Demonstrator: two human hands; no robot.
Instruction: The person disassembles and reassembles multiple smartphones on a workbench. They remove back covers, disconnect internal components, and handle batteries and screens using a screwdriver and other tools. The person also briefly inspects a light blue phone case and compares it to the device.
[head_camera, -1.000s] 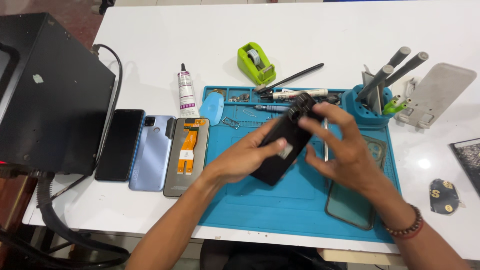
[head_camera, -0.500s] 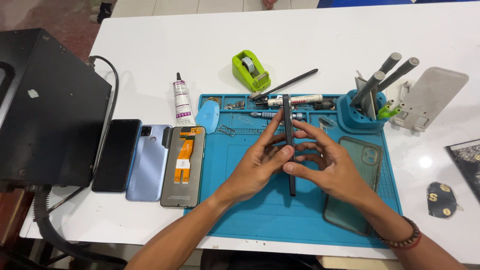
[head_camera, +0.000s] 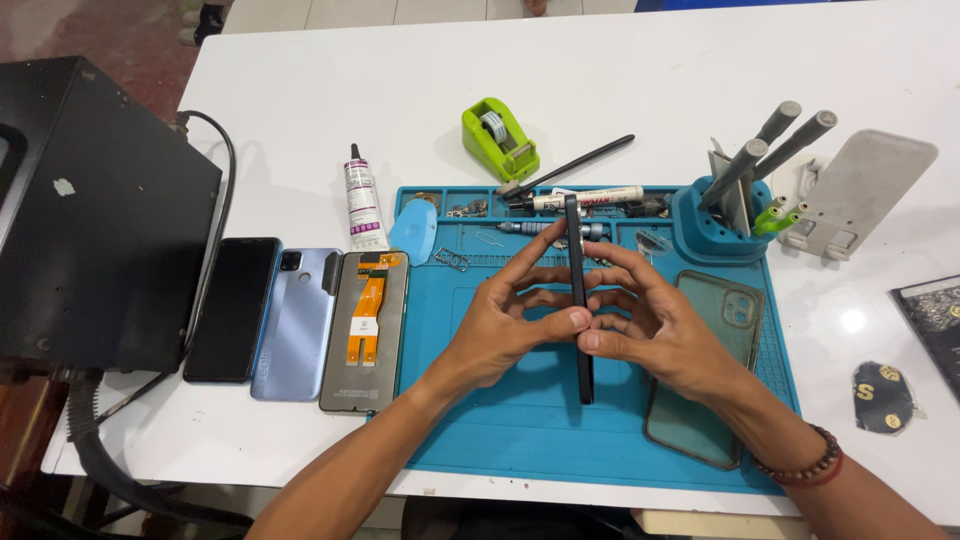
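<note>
Both hands are pinching a dark phone (head_camera: 579, 300) held edge-up over the blue work mat (head_camera: 520, 430). Left hand (head_camera: 500, 325) & right hand (head_camera: 655, 330) are pressing thumbs against its sides, other fingers fanning out w/ tips touching the edges. Beyond: tool holder (head_camera: 712, 228), green tape dispenser (head_camera: 497, 138).

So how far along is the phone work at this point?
Done: one phone is already opened, its screen panel lying with the orange flex showing. In hand: left hand and right hand pinch a dark phone edge-on above the blue mat. Left: the parts remain apart.
</note>
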